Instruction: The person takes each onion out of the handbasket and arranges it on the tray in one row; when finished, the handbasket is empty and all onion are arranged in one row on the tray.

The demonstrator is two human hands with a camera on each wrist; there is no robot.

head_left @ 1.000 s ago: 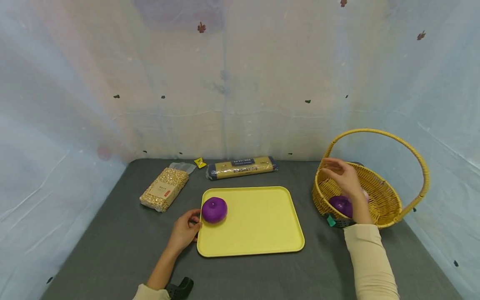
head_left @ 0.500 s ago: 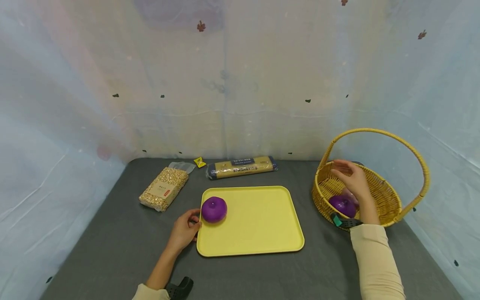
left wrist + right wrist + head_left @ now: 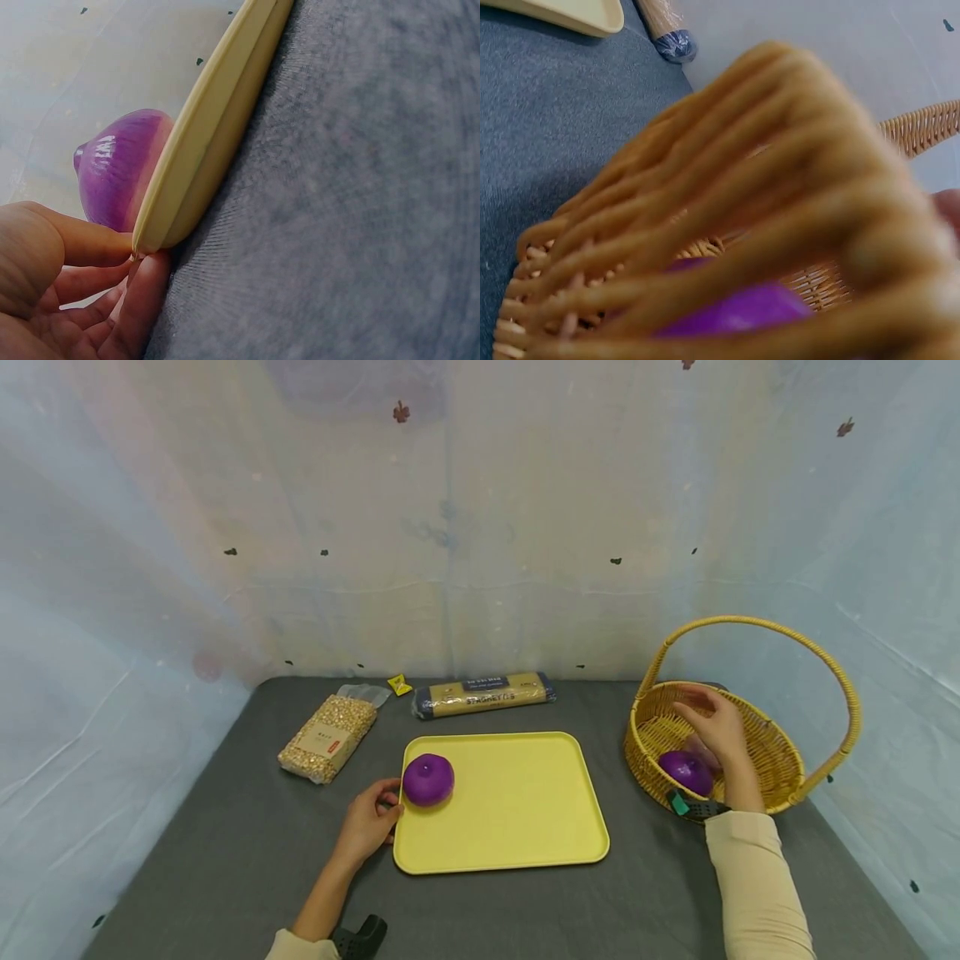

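1. The left wrist view shows what the head view cannot: the thumb of the left hand (image 3: 367,818) lies on the rim of the yellow tray (image 3: 510,810) with fingers beneath, pinching the edge.
2. That view also shows the paler underside of the purple onion (image 3: 428,779), which sits on the tray at its left end.
3. The right hand (image 3: 714,727) is inside the basket (image 3: 643,764), thumb and fingers loosely curved and apart, with nothing visible between them.
4. In the right wrist view, blurred wickerwork blocks most of the hand; the second purple object (image 3: 684,770) shows through it.
5. A pinkish object (image 3: 699,748) is partly hidden behind the right wrist.
6. Beyond the tray on the desk (image 3: 525,910) lie a spaghetti pack (image 3: 487,695), a yellow sachet (image 3: 400,685) and, farther left, a grain bag (image 3: 326,739).
7. The tray's long axis runs left to right; the onion's tip points up.
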